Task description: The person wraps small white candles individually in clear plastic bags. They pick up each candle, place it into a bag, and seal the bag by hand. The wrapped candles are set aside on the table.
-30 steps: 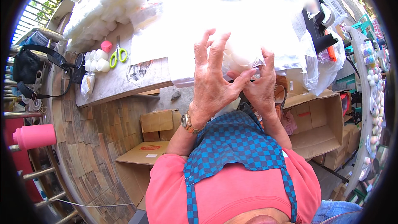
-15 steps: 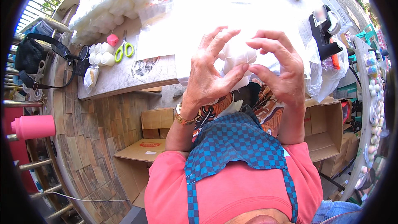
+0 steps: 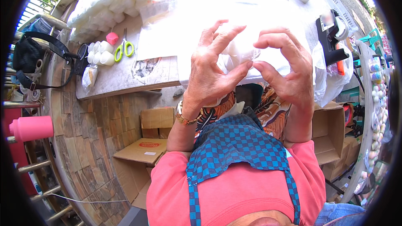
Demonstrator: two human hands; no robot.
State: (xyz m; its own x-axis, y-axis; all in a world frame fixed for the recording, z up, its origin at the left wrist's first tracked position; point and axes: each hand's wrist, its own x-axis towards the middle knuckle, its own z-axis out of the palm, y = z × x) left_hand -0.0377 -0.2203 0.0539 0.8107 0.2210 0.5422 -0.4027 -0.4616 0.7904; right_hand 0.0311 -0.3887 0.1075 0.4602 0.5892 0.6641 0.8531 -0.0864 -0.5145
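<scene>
Over the near edge of the table, both hands are around a small bundle of white rounded pieces [image 3: 238, 51], which look wrapped in clear plastic; glare blurs its outline. My left hand [image 3: 215, 65] curves around its left side, thumb along the near side and fingers reaching over the far side. On the right, my right hand [image 3: 288, 60] bends its fingers and thumb around the end, where a clear plastic edge [image 3: 253, 53] shows between them. The two thumb tips nearly meet. Part of the bundle is hidden behind the left hand.
A large heap of white packs [image 3: 113, 8] covers the table's far left. Green-handled scissors [image 3: 124, 50], a pink lump [image 3: 112, 38] and several white rolls [image 3: 100, 53] lie nearer. A black tape dispenser [image 3: 331, 37] stands right. Cardboard boxes [image 3: 144, 146] sit below.
My right hand has shifted slightly right, its fingers and thumb now farther off the white pieces, with the clear plastic edge showing between them. The left hand stays around the bundle.
</scene>
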